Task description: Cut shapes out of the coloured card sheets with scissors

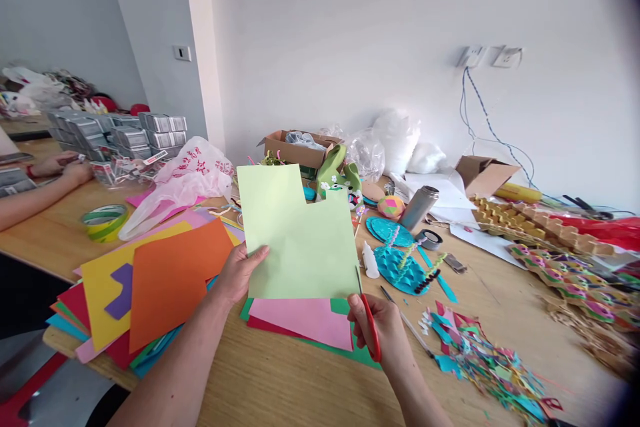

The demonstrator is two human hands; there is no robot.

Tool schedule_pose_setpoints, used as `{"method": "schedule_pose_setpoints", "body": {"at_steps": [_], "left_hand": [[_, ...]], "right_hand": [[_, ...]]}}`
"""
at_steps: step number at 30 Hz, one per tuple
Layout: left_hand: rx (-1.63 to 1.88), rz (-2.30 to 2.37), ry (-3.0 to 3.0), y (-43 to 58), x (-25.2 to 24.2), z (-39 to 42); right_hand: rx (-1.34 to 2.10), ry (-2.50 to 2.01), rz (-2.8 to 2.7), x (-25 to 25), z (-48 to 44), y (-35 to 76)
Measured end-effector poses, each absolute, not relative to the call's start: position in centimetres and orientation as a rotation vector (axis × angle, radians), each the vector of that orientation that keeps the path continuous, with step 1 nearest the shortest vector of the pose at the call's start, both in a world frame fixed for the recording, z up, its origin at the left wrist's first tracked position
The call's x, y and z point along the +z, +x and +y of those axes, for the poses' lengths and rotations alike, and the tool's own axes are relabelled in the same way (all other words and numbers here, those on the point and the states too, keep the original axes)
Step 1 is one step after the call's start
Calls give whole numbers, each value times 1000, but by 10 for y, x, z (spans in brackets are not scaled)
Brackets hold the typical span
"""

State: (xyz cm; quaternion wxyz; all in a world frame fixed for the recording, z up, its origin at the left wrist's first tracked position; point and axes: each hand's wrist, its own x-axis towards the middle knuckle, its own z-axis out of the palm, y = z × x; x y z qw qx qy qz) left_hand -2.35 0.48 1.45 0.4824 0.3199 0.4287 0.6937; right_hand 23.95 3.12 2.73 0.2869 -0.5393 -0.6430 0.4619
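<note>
My left hand (244, 271) pinches the lower left side of a light green sheet of paper (300, 240), thumb on the near face. The sheet stands up off the table and has a notch cut out of its top edge. In my right hand (383, 323) is a pair of scissors (371, 333) with red handles, its blades pointing up at the sheet's lower right edge. Whether the blades touch the paper, I cannot tell. Beneath the sheet lie pink paper (305, 322) and green paper (367, 355) on the table.
Coloured paper (180, 277) is piled at left, near a roll of tape (105, 222) and a plastic bag (185, 177). Paper scraps (480, 360), a pen (407, 321), a glue bottle (371, 260) and a metal flask (420, 208) sit at right. Another person's hands (65, 170) work far left.
</note>
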Motion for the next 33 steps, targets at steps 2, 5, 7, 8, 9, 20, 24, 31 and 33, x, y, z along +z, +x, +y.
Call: {"method": "schedule_pose_setpoints", "body": {"at_steps": [2, 5, 7, 8, 9, 20, 24, 31, 33], "left_hand": [[1683, 1051, 782, -23, 16, 5], [1674, 1057, 787, -22, 17, 4], [1677, 1052, 790, -22, 18, 4], [1679, 1050, 791, -22, 18, 4], [1679, 1048, 791, -22, 18, 4], [1668, 1068, 807, -21, 19, 4], [1668, 1073, 810, -22, 18, 4], [1676, 1080, 810, -22, 18, 5], [1676, 1078, 807, -23, 17, 5]], "right_hand": [[1235, -1436, -1719, 27, 32, 239], [1238, -1427, -1726, 27, 34, 240], [1233, -1423, -1731, 27, 34, 240], [1228, -1422, -1732, 27, 34, 240], [1222, -1423, -1732, 26, 34, 240], [1252, -1487, -1661, 19, 34, 239], [1286, -1462, -1674, 20, 34, 239], [1307, -1413, -1705, 22, 35, 240], [1298, -1397, -1733, 22, 35, 241]]}}
